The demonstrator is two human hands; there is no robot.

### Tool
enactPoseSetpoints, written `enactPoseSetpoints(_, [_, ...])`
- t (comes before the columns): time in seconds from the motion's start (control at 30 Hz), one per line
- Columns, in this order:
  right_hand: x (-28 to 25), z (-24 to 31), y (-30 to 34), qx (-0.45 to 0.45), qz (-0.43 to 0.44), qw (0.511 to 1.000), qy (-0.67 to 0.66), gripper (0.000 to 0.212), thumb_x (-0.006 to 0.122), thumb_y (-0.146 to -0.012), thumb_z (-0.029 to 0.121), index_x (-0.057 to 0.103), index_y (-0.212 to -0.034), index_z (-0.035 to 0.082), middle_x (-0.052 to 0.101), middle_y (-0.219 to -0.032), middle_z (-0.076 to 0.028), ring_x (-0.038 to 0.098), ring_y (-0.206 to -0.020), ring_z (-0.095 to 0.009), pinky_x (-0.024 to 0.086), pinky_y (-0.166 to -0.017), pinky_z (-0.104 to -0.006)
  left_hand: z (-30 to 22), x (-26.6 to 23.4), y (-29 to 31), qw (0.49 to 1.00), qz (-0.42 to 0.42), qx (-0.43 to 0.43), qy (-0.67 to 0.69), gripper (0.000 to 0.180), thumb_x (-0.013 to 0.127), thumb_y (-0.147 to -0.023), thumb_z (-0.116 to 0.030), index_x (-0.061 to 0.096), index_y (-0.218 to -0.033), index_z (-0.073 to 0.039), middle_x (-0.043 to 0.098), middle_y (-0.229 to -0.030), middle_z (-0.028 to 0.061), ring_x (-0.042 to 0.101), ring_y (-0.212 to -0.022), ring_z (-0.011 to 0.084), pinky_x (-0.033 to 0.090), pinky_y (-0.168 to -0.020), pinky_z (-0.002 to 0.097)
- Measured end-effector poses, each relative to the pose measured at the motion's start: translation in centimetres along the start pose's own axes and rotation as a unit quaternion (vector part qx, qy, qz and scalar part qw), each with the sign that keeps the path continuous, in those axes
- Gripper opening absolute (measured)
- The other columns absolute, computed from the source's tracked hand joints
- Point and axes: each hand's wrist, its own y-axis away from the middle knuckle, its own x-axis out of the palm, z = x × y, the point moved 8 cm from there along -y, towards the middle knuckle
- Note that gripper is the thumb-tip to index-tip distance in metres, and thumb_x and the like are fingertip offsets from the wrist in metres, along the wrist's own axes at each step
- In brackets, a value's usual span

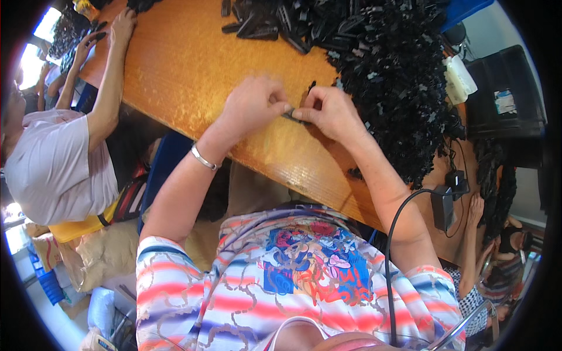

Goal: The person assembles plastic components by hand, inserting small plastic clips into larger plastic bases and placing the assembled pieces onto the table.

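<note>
Near the edge of a worn wooden table point(175, 64), I see a person's slightly blurred left hand point(250, 106) and right hand point(335, 113) pinching one small dark piece point(294, 116) between thumbs and fingertips, just left of a big heap of small black parts point(389, 88).

Beneath the left hand point(254, 105) and the right hand point(332, 112), a glossy, orange-brown wooden table point(175, 58) is spreading, its worn surface catching the light. Far left of the left hand, bright white, window-like openings point(48, 24) are glaring. Well right of the right hand, a smooth, pale grey wall point(497, 26) is rising. Left of the left hand, a flat, dark blue panel point(168, 162) is standing beside the table.
</note>
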Motion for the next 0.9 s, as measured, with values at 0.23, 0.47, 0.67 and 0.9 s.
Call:
enactPoseSetpoints(0.23, [1.1,1.3,2.1,-0.071,0.024,0.997,-0.012,0.028,0.088,-0.092,0.033,0.078,-0.092,0.007,0.079,-0.088,-0.017,0.076,-0.085,-0.041,0.058,-0.078,-0.0501,-1.0,-1.2,1.9,0.998,0.039,0.052,-0.011,0.018,0.084,-0.091,-0.022,0.078,-0.094,-0.005,0.075,-0.100,0.0136,0.070,-0.105,0.0363,0.056,-0.094,0.0468])
enactPoseSetpoints(0.47, [-2.9,1.5,-0.5,-0.225,-0.136,0.953,0.153,0.007,0.075,-0.092,0.007,0.077,-0.099,0.008,0.069,-0.106,-0.015,0.077,-0.092,-0.038,0.062,-0.080,-0.0492,1.1,-5.2,-3.2,0.985,-0.144,0.020,-0.091,0.026,0.084,-0.089,-0.014,0.080,-0.115,-0.009,0.073,-0.110,0.0114,0.067,-0.114,0.0355,0.054,-0.102,0.0459])
enactPoseSetpoints(0.67, [-1.3,2.6,-1.3,-0.242,-0.036,0.929,0.279,0.012,0.072,-0.090,0.002,0.075,-0.101,0.003,0.067,-0.113,-0.017,0.078,-0.093,-0.036,0.063,-0.079,-0.0476,2.6,-5.6,-8.4,0.949,-0.213,0.025,-0.233,0.031,0.084,-0.090,-0.013,0.077,-0.120,-0.010,0.070,-0.120,0.0106,0.065,-0.117,0.0357,0.055,-0.101,0.0479])
enactPoseSetpoints(0.9, [-2.2,2.8,0.1,-0.205,-0.059,0.971,0.111,0.009,0.077,-0.094,0.007,0.071,-0.100,0.003,0.072,-0.102,-0.019,0.076,-0.093,-0.042,0.061,-0.080,-0.0510,2.4,-4.9,-8.2,0.957,-0.191,0.055,-0.212,0.027,0.082,-0.093,-0.013,0.077,-0.119,-0.008,0.072,-0.113,0.0131,0.066,-0.116,0.0371,0.055,-0.100,0.0481])
